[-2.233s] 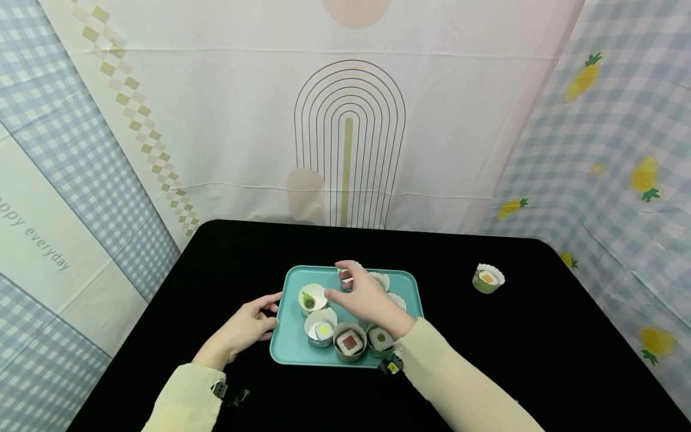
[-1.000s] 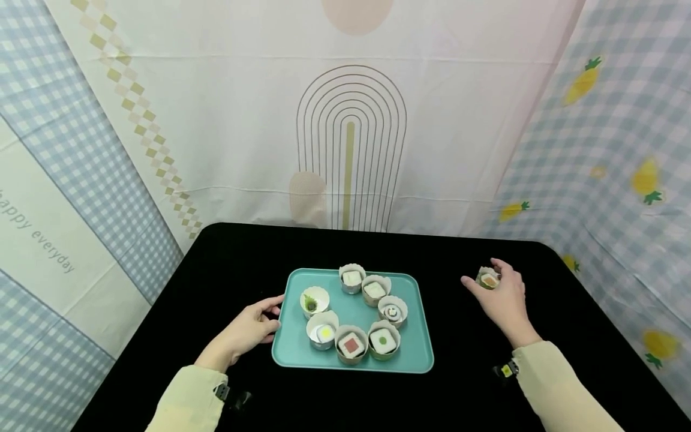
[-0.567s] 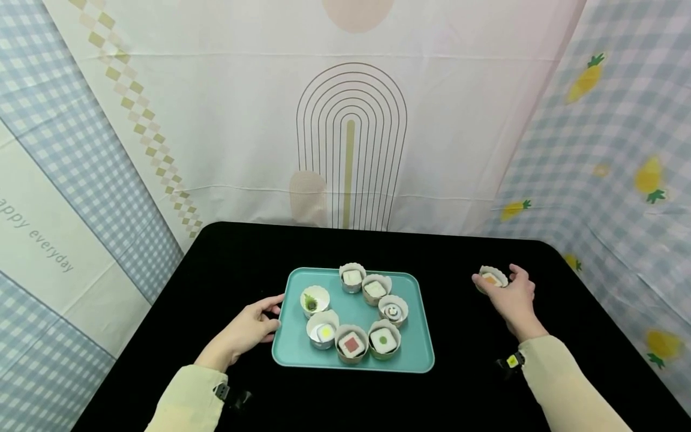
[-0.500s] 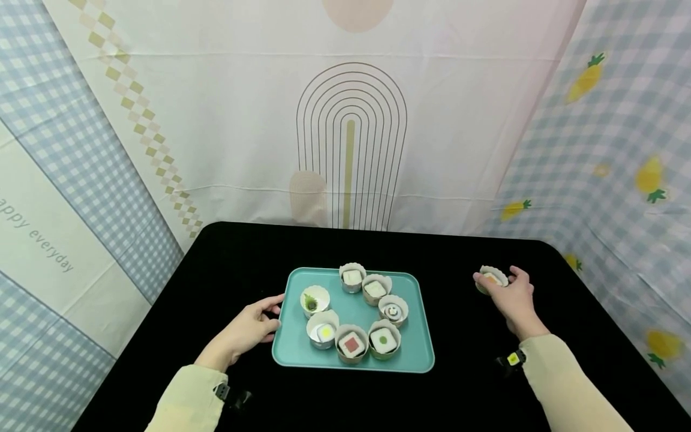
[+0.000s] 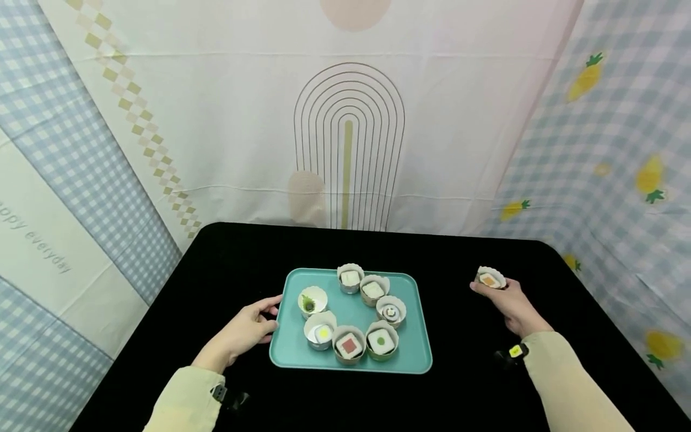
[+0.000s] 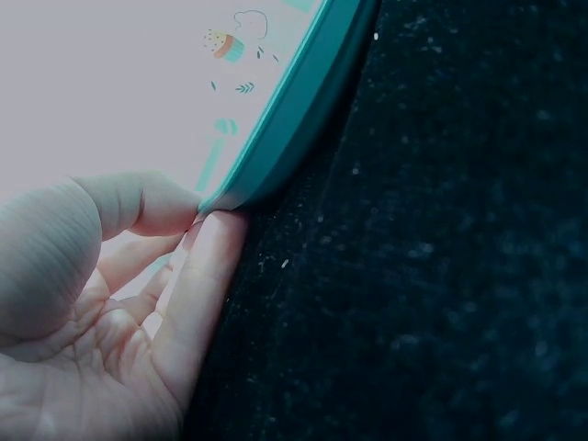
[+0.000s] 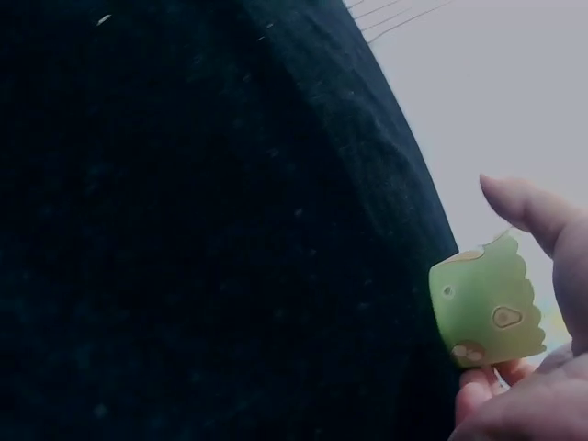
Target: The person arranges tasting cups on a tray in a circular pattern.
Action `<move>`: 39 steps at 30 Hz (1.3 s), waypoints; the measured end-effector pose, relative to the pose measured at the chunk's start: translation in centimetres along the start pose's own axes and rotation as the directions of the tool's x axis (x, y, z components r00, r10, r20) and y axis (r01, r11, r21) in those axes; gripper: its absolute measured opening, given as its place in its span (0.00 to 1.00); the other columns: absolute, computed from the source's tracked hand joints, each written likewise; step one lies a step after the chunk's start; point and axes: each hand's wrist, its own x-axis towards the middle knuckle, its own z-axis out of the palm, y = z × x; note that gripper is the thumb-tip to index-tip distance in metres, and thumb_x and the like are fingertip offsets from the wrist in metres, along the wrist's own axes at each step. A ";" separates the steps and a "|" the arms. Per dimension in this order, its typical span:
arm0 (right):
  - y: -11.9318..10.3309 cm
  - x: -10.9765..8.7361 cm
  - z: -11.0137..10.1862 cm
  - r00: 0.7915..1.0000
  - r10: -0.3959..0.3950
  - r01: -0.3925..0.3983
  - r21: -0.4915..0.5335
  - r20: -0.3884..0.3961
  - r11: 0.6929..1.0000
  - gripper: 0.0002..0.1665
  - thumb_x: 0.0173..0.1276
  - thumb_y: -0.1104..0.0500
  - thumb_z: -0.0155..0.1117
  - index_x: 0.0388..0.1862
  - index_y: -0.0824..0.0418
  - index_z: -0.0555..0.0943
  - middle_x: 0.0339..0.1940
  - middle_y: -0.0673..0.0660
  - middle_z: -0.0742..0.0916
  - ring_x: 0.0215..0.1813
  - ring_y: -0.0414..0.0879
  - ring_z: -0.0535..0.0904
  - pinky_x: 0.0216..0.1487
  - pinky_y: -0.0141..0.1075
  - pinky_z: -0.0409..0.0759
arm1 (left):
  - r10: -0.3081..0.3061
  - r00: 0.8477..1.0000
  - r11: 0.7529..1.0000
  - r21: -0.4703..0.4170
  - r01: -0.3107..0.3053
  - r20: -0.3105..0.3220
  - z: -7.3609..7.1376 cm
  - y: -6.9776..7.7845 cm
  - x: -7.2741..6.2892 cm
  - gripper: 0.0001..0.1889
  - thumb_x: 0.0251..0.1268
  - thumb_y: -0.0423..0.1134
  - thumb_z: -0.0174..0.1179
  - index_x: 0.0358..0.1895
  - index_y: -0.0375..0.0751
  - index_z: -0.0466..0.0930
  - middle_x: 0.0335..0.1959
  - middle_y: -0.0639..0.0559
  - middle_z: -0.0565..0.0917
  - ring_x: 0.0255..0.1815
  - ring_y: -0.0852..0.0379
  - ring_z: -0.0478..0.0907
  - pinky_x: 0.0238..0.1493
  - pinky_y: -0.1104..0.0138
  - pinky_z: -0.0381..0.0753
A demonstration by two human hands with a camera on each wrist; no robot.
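Observation:
My left hand (image 5: 241, 331) is at the left edge of a turquoise tray (image 5: 415, 345); in the left wrist view, thumb and fingertips pinch its rim (image 6: 266, 156). On the right, my right hand (image 5: 516, 308) holds a scalloped paper baking cup (image 5: 480, 277), its thumb across the near side. Inside that cup lies a white sushi-like piece (image 5: 490, 280) with an orange square on top. The right wrist view shows the cup's green printed wall (image 7: 487, 308) tipped sideways between thumb and fingers. Some of the right fingers are hidden behind it.
Several similar paper cups stand in a ring on the tray, holding pieces topped with a red square (image 5: 348, 345), a green dot (image 5: 381, 341) and a yellow spot (image 5: 323, 333). Another cup (image 5: 312, 301) holds something green. The black table (image 5: 453, 384) meets a patterned cloth backdrop (image 5: 243, 132).
My right hand has moved from over the tray to the cup at the right, taken hold of it and shifted its grip lower. The left hand has stayed at the tray's edge.

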 end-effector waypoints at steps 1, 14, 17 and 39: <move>0.2 0.0 -0.1 1.000 -0.024 0.024 0.000 0.005 1.000 0.52 0.73 0.44 0.55 0.78 0.66 0.38 0.74 0.69 0.53 0.72 0.64 0.54 0.63 0.53 0.69 | 0.002 1.000 1.000 0.000 -0.002 0.003 0.0 0.1 0.0 0.32 0.64 0.29 0.56 0.72 0.49 0.66 0.50 0.46 0.72 0.36 0.50 0.74 0.42 0.58 0.84; 0.9 0.5 0.6 0.993 -0.108 0.107 -0.021 -0.049 0.994 0.46 0.74 0.48 0.55 0.77 0.68 0.45 0.71 0.67 0.59 0.66 0.57 0.64 0.61 0.47 0.73 | -0.005 1.000 1.000 0.000 0.005 0.016 -0.2 -0.2 -0.2 0.32 0.65 0.29 0.55 0.73 0.48 0.64 0.51 0.46 0.71 0.37 0.49 0.74 0.43 0.58 0.83; 0.8 0.6 0.7 0.992 -0.116 0.114 -0.037 -0.053 0.993 0.44 0.74 0.49 0.56 0.76 0.69 0.48 0.68 0.67 0.63 0.61 0.51 0.70 0.58 0.43 0.76 | -0.008 1.000 1.000 0.000 0.008 0.014 -0.2 -0.2 -0.2 0.32 0.64 0.29 0.55 0.72 0.49 0.64 0.51 0.46 0.71 0.37 0.49 0.74 0.44 0.58 0.83; 0.8 0.2 1.2 0.989 -0.101 0.089 -0.111 -0.108 0.990 0.49 0.73 0.44 0.56 0.75 0.72 0.44 0.69 0.71 0.60 0.63 0.59 0.66 0.55 0.42 0.76 | -0.001 1.000 1.000 -0.023 0.002 0.022 -0.2 0.1 -0.1 0.32 0.64 0.28 0.55 0.72 0.48 0.65 0.50 0.45 0.71 0.37 0.49 0.73 0.44 0.57 0.83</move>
